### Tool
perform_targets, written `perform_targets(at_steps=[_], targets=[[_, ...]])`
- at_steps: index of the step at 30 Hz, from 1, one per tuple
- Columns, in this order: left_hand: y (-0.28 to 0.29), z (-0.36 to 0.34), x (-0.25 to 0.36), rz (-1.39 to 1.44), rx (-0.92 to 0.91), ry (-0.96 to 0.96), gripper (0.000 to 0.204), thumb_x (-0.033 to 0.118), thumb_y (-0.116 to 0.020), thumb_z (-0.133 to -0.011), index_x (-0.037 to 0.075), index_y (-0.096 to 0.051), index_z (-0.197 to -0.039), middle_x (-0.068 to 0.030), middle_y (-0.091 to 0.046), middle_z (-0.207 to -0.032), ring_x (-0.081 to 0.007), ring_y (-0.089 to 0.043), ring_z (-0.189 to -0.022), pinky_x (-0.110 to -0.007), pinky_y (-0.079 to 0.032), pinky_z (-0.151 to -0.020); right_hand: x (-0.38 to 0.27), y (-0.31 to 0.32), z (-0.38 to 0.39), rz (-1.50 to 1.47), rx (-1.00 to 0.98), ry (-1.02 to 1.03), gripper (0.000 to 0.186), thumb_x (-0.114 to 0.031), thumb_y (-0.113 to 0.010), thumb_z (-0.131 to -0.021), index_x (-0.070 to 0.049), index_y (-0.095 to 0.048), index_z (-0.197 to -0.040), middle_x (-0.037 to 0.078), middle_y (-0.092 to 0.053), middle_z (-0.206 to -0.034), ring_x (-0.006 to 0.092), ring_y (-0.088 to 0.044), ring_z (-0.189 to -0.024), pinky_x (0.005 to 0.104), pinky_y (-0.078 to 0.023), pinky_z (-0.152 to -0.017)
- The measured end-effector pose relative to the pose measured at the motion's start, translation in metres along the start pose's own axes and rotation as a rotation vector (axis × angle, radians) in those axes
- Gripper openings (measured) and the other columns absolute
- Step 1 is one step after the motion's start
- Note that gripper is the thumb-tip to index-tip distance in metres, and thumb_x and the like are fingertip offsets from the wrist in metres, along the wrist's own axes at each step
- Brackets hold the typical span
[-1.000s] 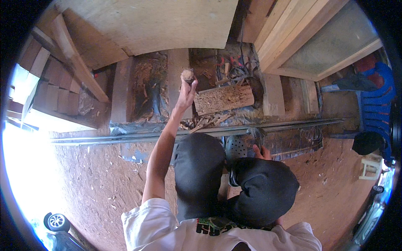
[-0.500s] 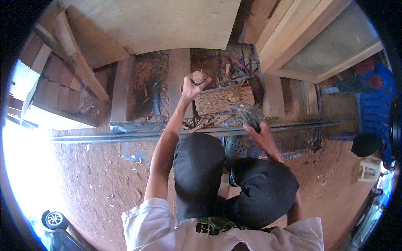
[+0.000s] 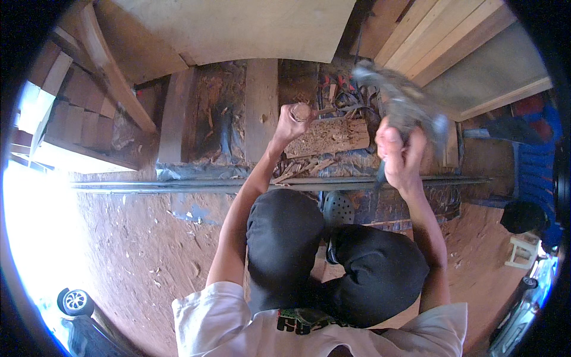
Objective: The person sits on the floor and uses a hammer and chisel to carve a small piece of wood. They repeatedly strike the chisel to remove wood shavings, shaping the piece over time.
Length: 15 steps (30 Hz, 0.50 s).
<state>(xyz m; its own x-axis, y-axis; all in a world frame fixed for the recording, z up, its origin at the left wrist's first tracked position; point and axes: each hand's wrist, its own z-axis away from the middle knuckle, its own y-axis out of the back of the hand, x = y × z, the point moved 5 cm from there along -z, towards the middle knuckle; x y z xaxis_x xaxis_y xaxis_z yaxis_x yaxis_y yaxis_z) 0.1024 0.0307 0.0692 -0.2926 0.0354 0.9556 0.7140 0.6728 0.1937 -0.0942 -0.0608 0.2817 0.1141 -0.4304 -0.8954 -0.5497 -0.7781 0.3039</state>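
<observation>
Place: we squat on red earth (image 3: 137, 250) among planks.
Left hand (image 3: 289, 124): grasping chisel (image 3: 303, 111) on wood block (image 3: 327, 137).
Right hand (image 3: 399, 153): clenched on raised hammer (image 3: 404, 104).
Risk: a crooked blow could hit our fingers.

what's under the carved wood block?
The carved wood block lies on a blue tarp strewn with wood chips. The left hand holds a chisel at its top edge. What lies directly beneath the block is covered.
</observation>
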Motion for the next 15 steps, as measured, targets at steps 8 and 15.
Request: perform_targets(at_steps=[8, 15], targets=[[-0.004, 0.002, 0.026, 0.12, 0.12, -0.25, 0.013, 0.011, -0.069, -0.079, 0.001, -0.062, -0.072, -0.001, -0.058, -0.063, -0.0061, -0.05, -0.057, -0.027, -0.044, -0.053, 0.076, -0.069, -0.013, 0.479, -0.283, -0.297, 0.041, -0.037, -0.06, -0.089, 0.003, -0.063, -0.094, 0.023, -0.065, -0.078, 0.0405, -0.064, -0.074, 0.0459, -0.049, -0.068], [-0.003, 0.003, -0.01, -0.017, 0.066, -0.075, 0.019, 0.01, -0.07, -0.075, 0.001, -0.057, -0.065, -0.0032, -0.055, -0.059, -0.0087, -0.048, -0.056, -0.029, -0.042, -0.054, 0.013, -0.016, -0.009, -0.027, 0.167, -0.022, 0.028, -0.024, -0.063, -0.089, 0.002, -0.061, -0.099, 0.007, -0.064, -0.073, 0.02, -0.06, -0.065, 0.0366, -0.048, -0.064]])
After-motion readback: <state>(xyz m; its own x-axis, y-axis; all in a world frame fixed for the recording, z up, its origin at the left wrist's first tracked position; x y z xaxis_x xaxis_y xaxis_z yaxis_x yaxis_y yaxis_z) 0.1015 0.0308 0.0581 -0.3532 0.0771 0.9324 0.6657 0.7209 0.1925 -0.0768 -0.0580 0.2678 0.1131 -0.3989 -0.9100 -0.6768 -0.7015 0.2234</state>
